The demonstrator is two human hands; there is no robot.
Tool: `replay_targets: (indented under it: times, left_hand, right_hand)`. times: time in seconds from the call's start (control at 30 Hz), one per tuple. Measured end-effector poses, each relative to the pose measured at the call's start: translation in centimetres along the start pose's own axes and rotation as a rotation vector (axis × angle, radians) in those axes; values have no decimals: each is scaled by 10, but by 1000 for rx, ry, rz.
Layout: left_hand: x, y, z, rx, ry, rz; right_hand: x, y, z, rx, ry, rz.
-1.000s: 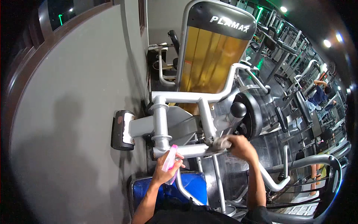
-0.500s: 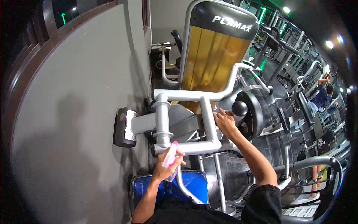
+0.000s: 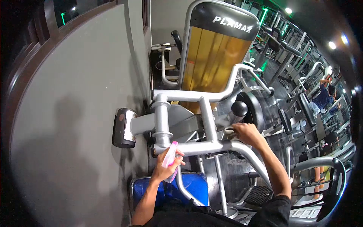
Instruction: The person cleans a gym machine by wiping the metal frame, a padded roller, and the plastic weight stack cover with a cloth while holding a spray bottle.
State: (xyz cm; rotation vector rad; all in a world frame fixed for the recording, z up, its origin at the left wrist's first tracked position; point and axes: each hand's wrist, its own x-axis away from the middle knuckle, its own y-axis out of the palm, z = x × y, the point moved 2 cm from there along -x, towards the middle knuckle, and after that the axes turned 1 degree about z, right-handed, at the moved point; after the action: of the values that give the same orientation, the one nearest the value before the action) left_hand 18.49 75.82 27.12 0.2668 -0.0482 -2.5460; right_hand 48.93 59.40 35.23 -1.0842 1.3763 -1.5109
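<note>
My left hand point(image 3: 163, 170) is closed around the spray bottle point(image 3: 171, 160), fingers wrapped at the neck. Bottle sits in the grip, pink head up and leaning a bit right, clear body below the fingers. Its head overlaps the left end of the lower silver tube point(image 3: 193, 148) in view; can't tell if they touch.

My right hand point(image 3: 248, 134) is ahead and well to the right of the left one, fingers bunched on a greyish cloth point(image 3: 229, 131). Cloth pokes out on the left side of the fingertips, just past the lower tube. Contact between cloth and metal: can't tell. Grip detail under the fingers is hidden.

Blue pad point(image 3: 196, 185): below and right of the left hand, closer to my body. Silver upright post point(image 3: 162, 121): directly ahead of the left hand. Black roller point(image 3: 123, 130) with a white side plate: ahead-left of that hand, by the grey wall point(image 3: 75, 113).

Black round cap point(image 3: 239, 108): just beyond the right hand. Black round pad point(image 3: 256, 111): behind the cap, slightly right.

Farther out, past both hands: PLAMAX tower point(image 3: 211, 56), dark top, gold panel. Far right of the right hand: a person point(image 3: 323, 97) in dark blue among the machines.
</note>
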Motion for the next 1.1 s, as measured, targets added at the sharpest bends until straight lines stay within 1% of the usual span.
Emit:
replay_targets:
  times: [0.03, 0.07, 0.13, 0.2, 0.23, 0.27, 0.37, 0.4, 0.43, 0.47, 0.53, 0.57, 0.63, 0.67, 0.73, 0.77, 0.8, 0.87, 0.9, 0.97, 1.0, 1.07, 1.1]
  left_hand:
    - [0, 0, 0, 9, 0, 2]
    - [0, 0, 0, 7, -2, 2]
    - [-1, 1, -1, 23, 1, -3]
    - [-1, 3, 6, 44, -1, 16]
    - [-2, 5, 8, 70, -2, 44]
    - [-2, 3, 7, 29, 18, 27]
    - [-3, 2, 3, 68, 3, 35]
    - [-2, 2, 3, 46, -5, 35]
    - [0, 1, 3, 23, -17, 32]
    - [0, 0, 4, 18, -21, 28]
    - [-1, 0, 6, -21, -9, 6]
    - [-1, 0, 4, -13, -8, 12]
    - [-1, 0, 5, -13, -15, 16]
    - [0, 0, 5, -10, -27, 21]
    - [-1, -1, 3, 1, -3, 8]
    - [-1, -1, 3, 14, 20, 3]
    - [0, -2, 4, 14, 22, 3]
    - [0, -2, 4, -16, 5, -8]
    - [-1, -2, 4, -15, 6, -13]
    - [-1, -2, 4, -1, 30, -5]
    - [0, -2, 3, 0, 30, -5]
    - [0, -1, 2, -21, 5, -1]
    - [0, -1, 1, -18, 5, -7]
  right_hand:
    - [6, -14, -3, -118, -26, 196]
    - [8, -41, -20, -127, 12, 282]
    - [10, -63, -29, -57, -30, 636]
    - [0, -56, -22, 53, -38, 685]
    - [-13, -24, 2, 58, -13, 573]
    - [-25, 0, 17, 215, -58, 538]
    - [-55, -2, 21, 225, -44, 533]
    - [-67, 3, 28, 140, -20, 552]
    - [-76, 6, 33, 53, 8, 568]
    - [-83, -8, 29, -70, 80, 444]
    - [-98, -13, 28, -65, 261, 251]
    - [-100, -16, 22, -64, 259, 253]
    - [-100, -21, 14, 3, 364, 194]
    - [-95, -16, 15, 2, 371, 196]
    - [-79, -5, 10, 122, 146, 636]
    - [-67, -3, 4, 176, 101, 726]
    - [-57, 0, -1, 177, 100, 727]
    - [-29, -4, -16, 82, 111, 819]
    - [-13, -3, -24, 84, 116, 820]
    - [15, -4, -35, -279, 380, 649]
    - [25, -13, -40, -379, 492, 547]
    - [45, 12, -23, -681, 452, 751]
    - [56, 26, -15, -934, 470, 793]
